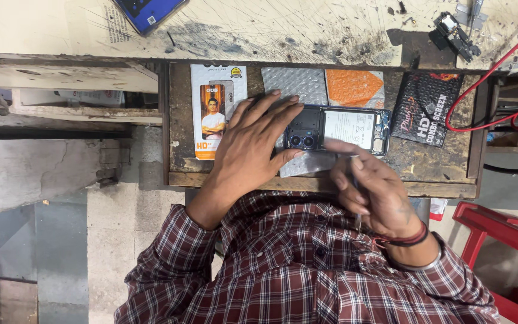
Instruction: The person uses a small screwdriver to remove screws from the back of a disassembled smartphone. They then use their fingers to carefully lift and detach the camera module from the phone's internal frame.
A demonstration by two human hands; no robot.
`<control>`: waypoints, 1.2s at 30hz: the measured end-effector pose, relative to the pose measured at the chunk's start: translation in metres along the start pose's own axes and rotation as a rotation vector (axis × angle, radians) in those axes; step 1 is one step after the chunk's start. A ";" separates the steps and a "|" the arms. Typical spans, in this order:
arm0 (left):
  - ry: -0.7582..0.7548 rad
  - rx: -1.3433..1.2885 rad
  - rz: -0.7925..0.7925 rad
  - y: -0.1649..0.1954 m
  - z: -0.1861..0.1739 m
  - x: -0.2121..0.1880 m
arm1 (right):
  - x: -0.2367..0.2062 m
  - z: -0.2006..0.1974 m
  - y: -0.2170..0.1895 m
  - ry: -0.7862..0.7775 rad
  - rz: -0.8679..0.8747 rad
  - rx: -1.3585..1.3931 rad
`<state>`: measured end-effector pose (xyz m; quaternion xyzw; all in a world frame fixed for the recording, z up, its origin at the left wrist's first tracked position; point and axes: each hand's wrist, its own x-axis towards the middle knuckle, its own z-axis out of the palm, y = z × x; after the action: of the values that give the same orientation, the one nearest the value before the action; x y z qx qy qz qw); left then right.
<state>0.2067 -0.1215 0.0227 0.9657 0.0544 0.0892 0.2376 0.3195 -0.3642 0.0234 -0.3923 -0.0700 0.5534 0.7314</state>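
An opened phone with its back cover off lies on a small wooden tray-like board, showing a white battery and a dark camera block. My left hand lies flat with fingers spread, pressing on the phone's camera end. My right hand grips a thin metal tool, probably a screwdriver, with its tip at the phone's lower edge near the middle.
On the board lie a printed screen-protector pack, grey bubble wrap, an orange pouch and a black pouch. A blue phone and small parts sit on the scratched bench above. Red wires and a red chair are at the right.
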 end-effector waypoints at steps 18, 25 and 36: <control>0.020 -0.036 0.001 -0.024 -0.007 -0.008 | -0.038 0.038 -0.057 0.683 -0.638 -1.671; 0.017 -0.037 0.013 -0.022 -0.011 -0.009 | -0.032 0.038 -0.073 0.660 -0.408 -2.304; 0.028 -0.012 0.017 -0.027 -0.001 -0.009 | 0.001 0.058 -0.071 0.365 -0.528 -2.197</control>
<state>0.1960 -0.0982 0.0098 0.9633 0.0490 0.1050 0.2420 0.3425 -0.3406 0.1091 -0.8671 -0.4888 -0.0429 0.0861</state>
